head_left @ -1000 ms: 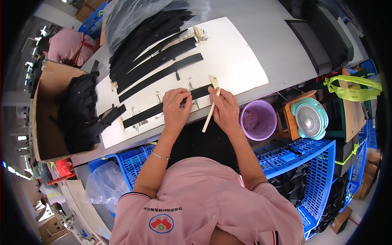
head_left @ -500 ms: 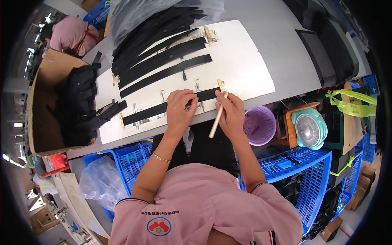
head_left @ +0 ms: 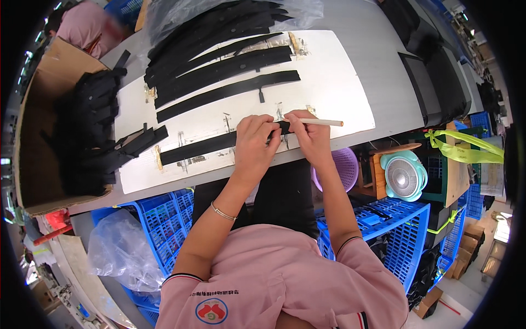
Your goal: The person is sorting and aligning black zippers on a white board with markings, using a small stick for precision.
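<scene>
A long black fabric strip (head_left: 203, 147) lies slanting along the near side of the white board (head_left: 339, 82). My left hand (head_left: 254, 143) rests over the strip's right part, fingers curled and closed on it. Close by on the right, my right hand (head_left: 310, 138) is closed around a white pencil (head_left: 327, 122), its blunt end pointing right. The right fingertips meet the strip's right end, and the pencil's other end is hidden by them. Farther up the board lie another black strip (head_left: 224, 96) with a short tab and several more black strips (head_left: 230, 67).
A cardboard box (head_left: 33, 109) full of black strips stands at the left. Clear plastic (head_left: 181, 16) lies behind the strip pile. Below the table edge are blue crates (head_left: 378, 216), a purple basket (head_left: 345, 169) and a turquoise fan (head_left: 404, 174). A person in pink (head_left: 87, 27) is at far left.
My right hand has turned the pencil from pointing down toward me to lying sideways, pointing right. Both hands stay at the strip's right part. The whole view has shifted slightly.
</scene>
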The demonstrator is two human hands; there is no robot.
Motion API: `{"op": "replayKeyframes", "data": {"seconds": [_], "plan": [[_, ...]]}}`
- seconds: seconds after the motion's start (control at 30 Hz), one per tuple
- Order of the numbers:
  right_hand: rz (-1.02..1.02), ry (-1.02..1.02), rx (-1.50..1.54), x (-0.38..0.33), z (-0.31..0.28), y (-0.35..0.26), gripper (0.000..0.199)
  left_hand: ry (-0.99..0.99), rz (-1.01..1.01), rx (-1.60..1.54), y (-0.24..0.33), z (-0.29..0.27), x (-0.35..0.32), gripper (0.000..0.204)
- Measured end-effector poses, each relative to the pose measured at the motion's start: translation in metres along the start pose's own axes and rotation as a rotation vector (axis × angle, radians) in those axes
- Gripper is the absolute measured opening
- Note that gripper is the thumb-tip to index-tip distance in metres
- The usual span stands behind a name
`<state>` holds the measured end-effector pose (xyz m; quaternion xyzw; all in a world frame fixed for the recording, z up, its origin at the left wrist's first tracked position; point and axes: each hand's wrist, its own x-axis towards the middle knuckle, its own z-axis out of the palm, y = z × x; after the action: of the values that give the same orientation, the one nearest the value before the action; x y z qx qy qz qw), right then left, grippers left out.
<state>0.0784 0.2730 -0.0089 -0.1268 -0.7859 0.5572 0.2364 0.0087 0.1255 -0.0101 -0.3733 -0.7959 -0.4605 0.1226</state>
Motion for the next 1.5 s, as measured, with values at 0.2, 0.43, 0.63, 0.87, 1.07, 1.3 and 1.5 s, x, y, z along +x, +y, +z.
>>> {"op": "replayKeyframes", "data": {"seconds": [0.2, 0.43, 0.63, 0.87, 1.07, 1.3, 1.5], "plan": [[-0.037, -0.009, -0.183, 0.001, 0.001, 0.005, 0.018, -0.003, 0.008, 0.012, -0.003, 0.001, -0.001, 0.013], [0.076, 0.026, -0.055, -0.004, -0.001, -0.002, 0.021, -0.008, -0.007, 0.001, -0.005, 0.0, -0.001, 0.011], [0.032, -0.037, -0.15, -0.007, -0.005, -0.01, 0.021, -0.013, -0.009, 0.001, -0.002, 0.0, -0.003, 0.012], [0.008, -0.032, -0.151, -0.007, -0.005, -0.005, 0.022, -0.019, -0.006, -0.002, -0.003, 0.003, -0.003, 0.013], [0.029, -0.059, -0.14, -0.004, -0.005, -0.007, 0.022, -0.034, 0.009, -0.013, -0.006, -0.002, -0.001, 0.016], [0.134, 0.212, 0.189, -0.015, -0.01, 0.001, 0.024, -0.055, -0.05, 0.201, 0.004, -0.054, -0.033, 0.038], [0.073, 0.373, 0.351, -0.015, -0.012, 0.009, 0.023, -0.232, -0.055, 0.172, -0.03, -0.073, -0.031, 0.049]]}}
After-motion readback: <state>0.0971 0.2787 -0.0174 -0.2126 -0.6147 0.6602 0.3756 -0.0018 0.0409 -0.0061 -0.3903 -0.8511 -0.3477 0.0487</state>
